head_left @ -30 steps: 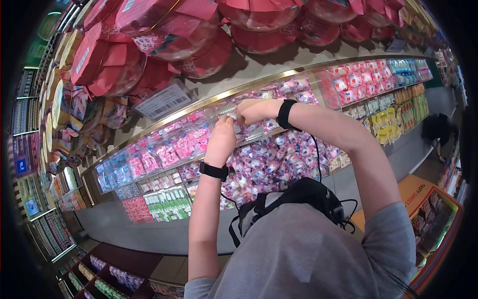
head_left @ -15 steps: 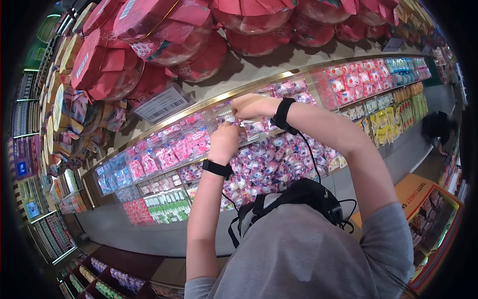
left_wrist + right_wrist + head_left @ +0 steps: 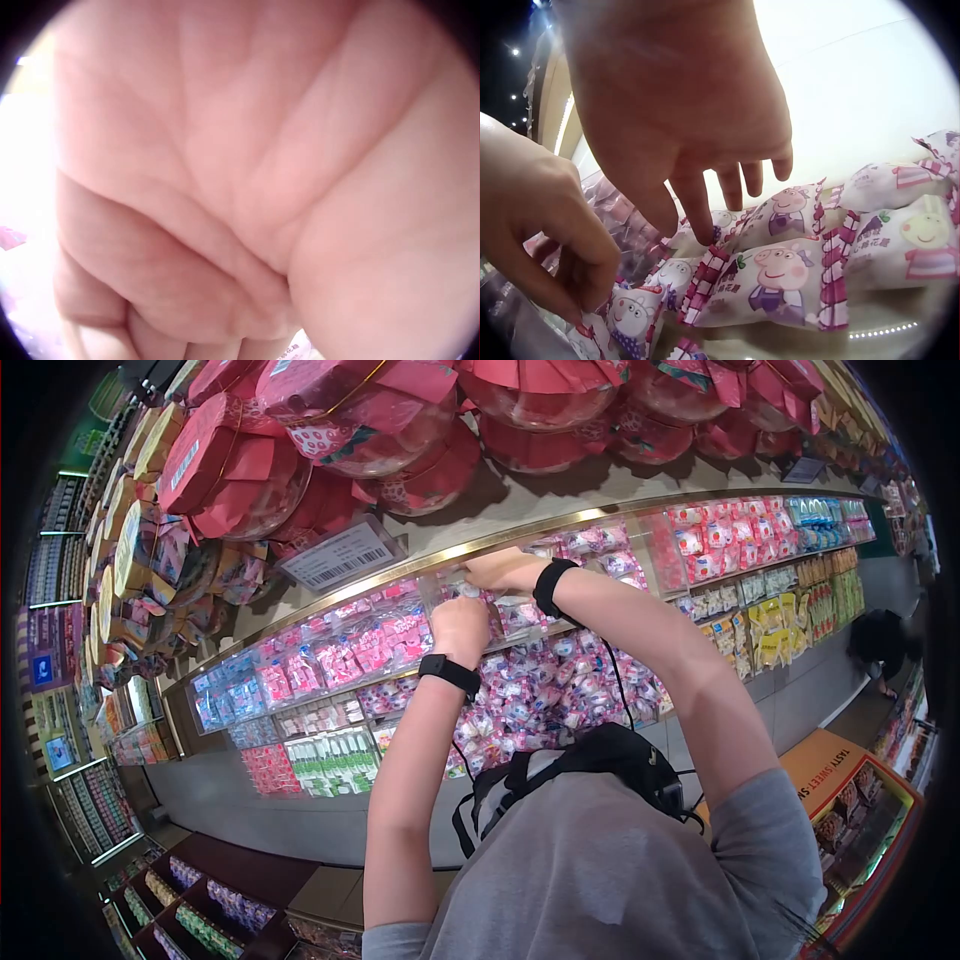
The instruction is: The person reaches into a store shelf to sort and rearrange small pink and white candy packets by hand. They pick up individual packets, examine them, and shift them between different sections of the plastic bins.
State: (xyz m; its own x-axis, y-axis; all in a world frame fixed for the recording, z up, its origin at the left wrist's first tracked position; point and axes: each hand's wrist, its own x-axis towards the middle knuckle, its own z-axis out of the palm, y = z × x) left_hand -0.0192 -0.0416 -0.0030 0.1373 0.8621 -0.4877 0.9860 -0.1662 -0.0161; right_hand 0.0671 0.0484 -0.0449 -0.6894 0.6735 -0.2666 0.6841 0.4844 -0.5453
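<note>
Small wrapped candy packets [image 3: 772, 281], white with purple checkered ends and cartoon pig prints, stand in rows in a clear bin. My right hand [image 3: 682, 105] reaches over them with its fingers pointing down, the index fingertip right at the end of one packet. To its left, my left hand [image 3: 555, 217] pinches a similar packet [image 3: 592, 341] between thumb and fingers at the row's near end. In the head view the right hand [image 3: 503, 570] sits just above and beyond the left hand [image 3: 460, 628]. The left wrist view is mostly filled by my palm [image 3: 225, 150], with fingers curled below.
A gold-edged shelf [image 3: 480, 545] runs above the bins, carrying red-wrapped jars [image 3: 240, 470] and a price tag [image 3: 345, 555]. Pink packets [image 3: 350, 650] fill the bin on the left. A loose pile of packets [image 3: 560, 680] lies below. Another person [image 3: 880, 645] is far right.
The left hand has shifted slightly right, and its wrist has turned a little. My right hand stays over the same bin. The head view has shifted slightly.
</note>
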